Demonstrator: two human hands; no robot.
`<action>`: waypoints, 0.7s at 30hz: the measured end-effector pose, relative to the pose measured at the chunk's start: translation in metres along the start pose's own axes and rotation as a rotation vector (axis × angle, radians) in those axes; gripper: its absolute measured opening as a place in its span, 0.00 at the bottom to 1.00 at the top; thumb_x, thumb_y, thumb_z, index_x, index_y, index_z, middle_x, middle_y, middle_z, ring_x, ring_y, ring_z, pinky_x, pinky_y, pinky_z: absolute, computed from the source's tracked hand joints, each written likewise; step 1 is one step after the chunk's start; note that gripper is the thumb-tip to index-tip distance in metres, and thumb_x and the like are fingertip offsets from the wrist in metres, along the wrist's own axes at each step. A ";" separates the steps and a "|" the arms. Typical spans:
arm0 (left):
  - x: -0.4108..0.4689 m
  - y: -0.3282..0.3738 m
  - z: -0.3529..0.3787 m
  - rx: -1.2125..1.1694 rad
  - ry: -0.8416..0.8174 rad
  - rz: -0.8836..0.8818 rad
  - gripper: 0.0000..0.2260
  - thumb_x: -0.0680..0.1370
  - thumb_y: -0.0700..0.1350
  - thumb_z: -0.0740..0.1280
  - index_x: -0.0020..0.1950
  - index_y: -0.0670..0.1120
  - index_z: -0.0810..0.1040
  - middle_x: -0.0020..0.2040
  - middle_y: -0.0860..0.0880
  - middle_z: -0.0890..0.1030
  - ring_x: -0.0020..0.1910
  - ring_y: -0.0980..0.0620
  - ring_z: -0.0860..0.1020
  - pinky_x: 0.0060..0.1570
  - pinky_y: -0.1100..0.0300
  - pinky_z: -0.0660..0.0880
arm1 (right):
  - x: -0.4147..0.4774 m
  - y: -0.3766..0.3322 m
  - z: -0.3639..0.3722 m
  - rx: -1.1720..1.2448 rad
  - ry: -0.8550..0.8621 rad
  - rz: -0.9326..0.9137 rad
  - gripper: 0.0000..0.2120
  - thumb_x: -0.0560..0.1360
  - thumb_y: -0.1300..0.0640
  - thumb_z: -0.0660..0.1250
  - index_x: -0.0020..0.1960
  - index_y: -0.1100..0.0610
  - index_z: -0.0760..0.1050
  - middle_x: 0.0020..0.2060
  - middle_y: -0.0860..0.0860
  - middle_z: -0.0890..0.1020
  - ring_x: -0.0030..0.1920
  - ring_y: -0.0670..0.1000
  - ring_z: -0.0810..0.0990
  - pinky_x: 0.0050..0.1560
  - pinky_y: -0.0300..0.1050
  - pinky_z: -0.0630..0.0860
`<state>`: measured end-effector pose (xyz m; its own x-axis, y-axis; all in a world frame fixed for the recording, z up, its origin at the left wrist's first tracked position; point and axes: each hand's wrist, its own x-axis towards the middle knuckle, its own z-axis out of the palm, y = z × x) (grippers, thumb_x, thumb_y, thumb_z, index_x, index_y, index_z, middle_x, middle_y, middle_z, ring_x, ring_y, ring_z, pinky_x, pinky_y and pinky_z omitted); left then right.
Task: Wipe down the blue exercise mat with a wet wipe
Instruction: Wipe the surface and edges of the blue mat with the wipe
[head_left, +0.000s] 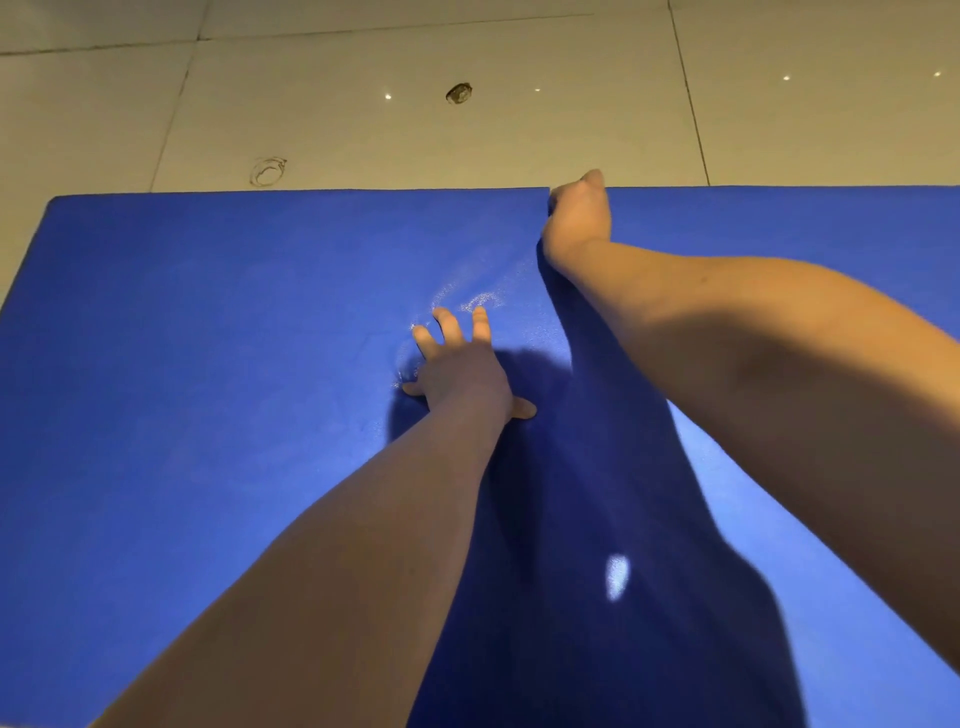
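Observation:
The blue exercise mat (218, 395) lies flat on a tiled floor and fills most of the view. My left hand (457, 369) presses flat on the middle of the mat with its fingers spread. Wet, shiny streaks (480, 301) show on the mat just beyond its fingertips. My right hand (576, 213) reaches to the mat's far edge with its back towards me. Its fingers bend down over that edge, out of sight. No wet wipe is visible; anything under the right hand is hidden.
Pale floor tiles (363, 119) with dark grout lines lie beyond the mat's far edge. A small dark spot (459, 93) and a ring-shaped mark (268, 171) sit on the tiles. My arms cast a dark shadow across the mat's centre.

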<state>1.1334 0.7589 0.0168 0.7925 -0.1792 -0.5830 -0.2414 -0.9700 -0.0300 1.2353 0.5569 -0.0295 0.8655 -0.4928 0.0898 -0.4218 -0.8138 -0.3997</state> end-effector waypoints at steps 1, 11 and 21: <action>0.000 0.000 0.000 0.001 0.005 0.003 0.63 0.63 0.68 0.78 0.81 0.59 0.35 0.81 0.48 0.38 0.79 0.36 0.40 0.63 0.34 0.72 | -0.002 -0.013 0.004 0.057 -0.009 0.012 0.06 0.78 0.66 0.59 0.49 0.56 0.66 0.54 0.58 0.69 0.49 0.50 0.62 0.49 0.40 0.62; -0.001 0.001 0.001 0.005 0.006 0.012 0.63 0.63 0.69 0.78 0.81 0.58 0.35 0.81 0.48 0.37 0.79 0.36 0.40 0.64 0.34 0.72 | -0.020 -0.057 0.025 -0.017 -0.245 -0.348 0.05 0.77 0.68 0.62 0.46 0.63 0.77 0.49 0.56 0.66 0.43 0.57 0.70 0.48 0.47 0.75; 0.000 0.003 0.001 0.005 0.000 -0.012 0.64 0.61 0.69 0.79 0.81 0.60 0.35 0.81 0.48 0.38 0.79 0.37 0.41 0.65 0.33 0.70 | -0.004 0.011 -0.015 -0.143 -0.110 0.058 0.11 0.76 0.68 0.61 0.55 0.64 0.79 0.50 0.56 0.74 0.47 0.56 0.72 0.48 0.44 0.71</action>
<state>1.1322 0.7558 0.0163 0.7953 -0.1678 -0.5825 -0.2348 -0.9712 -0.0408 1.2230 0.5457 -0.0207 0.8597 -0.5098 -0.0328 -0.4991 -0.8245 -0.2668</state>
